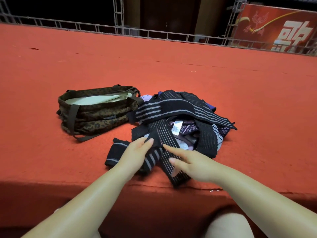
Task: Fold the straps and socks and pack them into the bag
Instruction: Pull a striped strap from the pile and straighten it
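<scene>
A heap of black elastic straps with grey stripes (180,107) lies tangled with purple and patterned socks (187,130) on the red carpet. One long striped strap (169,158) runs from the heap toward the front edge. My left hand (137,152) touches its left side with fingers nearly straight. My right hand (187,163) rests on it from the right, forefinger stretched along the strap. A short folded black strap (115,152) lies just left of my left hand. The leopard-print bag (96,110) stands open to the left of the heap, pale lining showing.
The red carpeted platform (171,69) stretches far back to a metal truss railing (154,34). A red banner with white characters (277,28) stands at the back right. The platform's front edge (103,183) drops off just before my arms.
</scene>
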